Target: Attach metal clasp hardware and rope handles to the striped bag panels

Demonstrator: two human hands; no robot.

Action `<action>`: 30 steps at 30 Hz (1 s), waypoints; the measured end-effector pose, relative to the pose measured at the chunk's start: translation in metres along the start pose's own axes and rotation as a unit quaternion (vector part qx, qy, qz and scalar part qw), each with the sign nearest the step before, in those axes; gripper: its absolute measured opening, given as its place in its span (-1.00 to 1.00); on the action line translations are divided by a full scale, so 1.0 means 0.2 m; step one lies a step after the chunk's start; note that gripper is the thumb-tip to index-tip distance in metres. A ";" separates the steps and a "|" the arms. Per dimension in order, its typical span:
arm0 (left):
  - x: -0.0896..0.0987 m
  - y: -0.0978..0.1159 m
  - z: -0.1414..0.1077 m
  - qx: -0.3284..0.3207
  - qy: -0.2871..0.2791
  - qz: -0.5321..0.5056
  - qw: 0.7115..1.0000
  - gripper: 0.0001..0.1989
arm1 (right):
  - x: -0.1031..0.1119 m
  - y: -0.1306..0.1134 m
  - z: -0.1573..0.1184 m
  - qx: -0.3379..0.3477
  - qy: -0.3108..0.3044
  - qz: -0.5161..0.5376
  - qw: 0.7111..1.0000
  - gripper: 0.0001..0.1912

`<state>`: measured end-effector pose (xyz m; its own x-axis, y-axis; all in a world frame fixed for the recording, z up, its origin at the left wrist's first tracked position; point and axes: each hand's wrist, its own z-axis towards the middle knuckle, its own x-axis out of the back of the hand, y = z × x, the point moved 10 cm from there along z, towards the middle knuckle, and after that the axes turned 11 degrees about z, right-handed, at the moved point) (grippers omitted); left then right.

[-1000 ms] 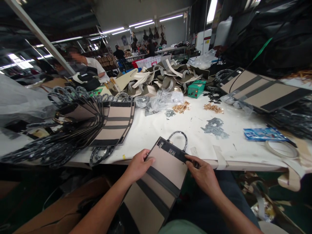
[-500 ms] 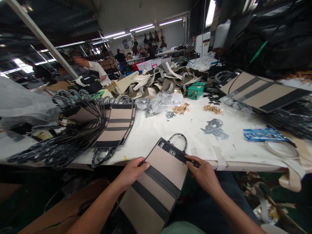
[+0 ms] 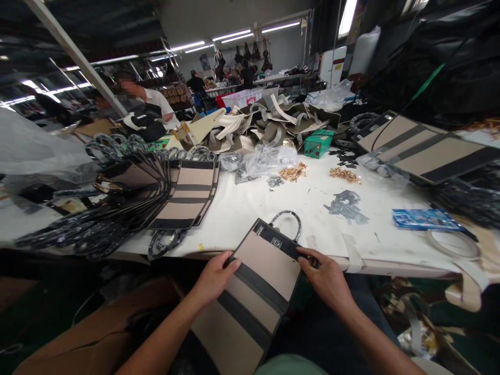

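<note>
A beige and black handbag panel (image 3: 269, 265) tilts over the table's front edge, its lower part hanging toward my lap. Its wrapped loop handle (image 3: 288, 214) lies on the tabletop, and metal fittings (image 3: 276, 242) show on its black top band. My left hand (image 3: 215, 273) grips the left edge, thumb on the face and fingers underneath. At the upper right corner my right hand (image 3: 322, 268) is closed on the edge; a small dark thing by its fingers is too hidden to name.
Stacked similar panels (image 3: 183, 198) lie at left on the white table (image 3: 250, 208). Brass-coloured pieces (image 3: 292, 172), grey flat pieces (image 3: 347, 206), a green box (image 3: 318, 143) and a blue packet (image 3: 427, 219) lie beyond. A tape roll (image 3: 453, 244) sits at right. Across the table, a person (image 3: 152, 104) works.
The camera view has shifted slightly, so the background sits a little farther right. Both hands keep their hold on the handbag panel, which has barely moved.
</note>
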<state>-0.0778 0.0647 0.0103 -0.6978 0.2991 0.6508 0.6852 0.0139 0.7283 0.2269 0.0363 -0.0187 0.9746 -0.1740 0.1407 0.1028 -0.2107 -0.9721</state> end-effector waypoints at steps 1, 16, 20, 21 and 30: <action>0.04 0.03 -0.01 -0.021 0.057 0.056 0.997 -0.68 | 0.00 0.01 0.00 -0.004 -0.002 0.000 1.000 -0.56; -0.47 0.67 0.04 -0.355 0.035 0.356 0.863 -0.42 | -0.01 0.01 -0.02 0.042 0.014 -0.011 0.999 -0.59; -0.46 0.66 0.06 -0.376 0.019 0.358 0.854 -0.43 | -0.01 0.02 -0.01 0.074 0.016 -0.039 0.996 -0.65; -0.46 0.66 0.07 -0.380 0.015 0.356 0.854 -0.43 | -0.01 0.02 -0.01 0.078 0.011 -0.046 0.996 -0.66; -0.46 0.64 0.09 -0.379 0.015 0.343 0.859 -0.46 | -0.03 -0.03 0.00 0.178 -0.024 -0.123 0.976 -0.72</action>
<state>0.0776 0.0551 0.0393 -0.1971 -0.0374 0.9797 0.6122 -0.7852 0.0932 0.2195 0.0380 -0.0132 0.9190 -0.1140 0.3775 0.3892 0.1095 -0.9146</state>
